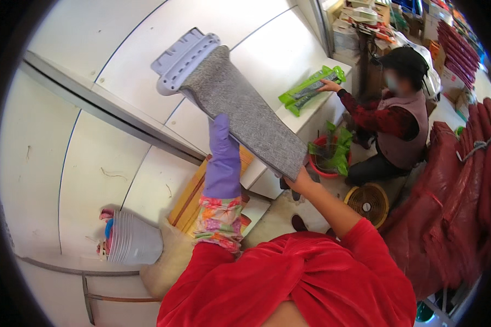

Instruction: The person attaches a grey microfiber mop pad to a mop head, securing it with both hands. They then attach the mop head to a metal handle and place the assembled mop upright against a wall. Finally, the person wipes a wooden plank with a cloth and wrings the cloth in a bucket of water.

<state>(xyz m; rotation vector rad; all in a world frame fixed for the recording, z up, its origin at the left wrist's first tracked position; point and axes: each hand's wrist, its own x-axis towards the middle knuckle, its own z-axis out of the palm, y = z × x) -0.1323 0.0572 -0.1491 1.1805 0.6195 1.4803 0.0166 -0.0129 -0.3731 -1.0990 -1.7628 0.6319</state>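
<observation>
In front of me is a long flat mop pad of grey fabric, slanting from upper left to lower right. At its far end sits a lavender plastic piece with a row of slots. My left hand, in a purple rubber glove with a flowered cuff, grips the pad's left edge; part of its fingers is hidden behind it. Bare, my right hand is closed on the pad's near end, its fingers mostly out of sight underneath.
At the right a person crouches, one hand on green-wrapped packages on a white ledge. Nearby are a red bucket with green wrappers, a yellow round basket and dark red sacks. Stacked pale buckets lie lower left.
</observation>
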